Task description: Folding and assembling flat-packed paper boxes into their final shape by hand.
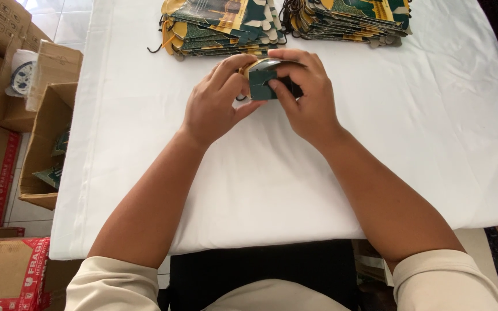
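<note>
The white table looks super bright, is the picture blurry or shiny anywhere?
Head view: the white table cloth is brightly and evenly lit, nearly washed out; soft shadows lie under the left hand and right hand; the small green card between them looks sharp, with a pale glare on its top.

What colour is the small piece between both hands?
Dark green small piece, gold at its edge; head view.

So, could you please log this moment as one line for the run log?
left hand: holds small green card piece | right hand: pinches same piece | two card stacks behind | white tablecloth
</note>
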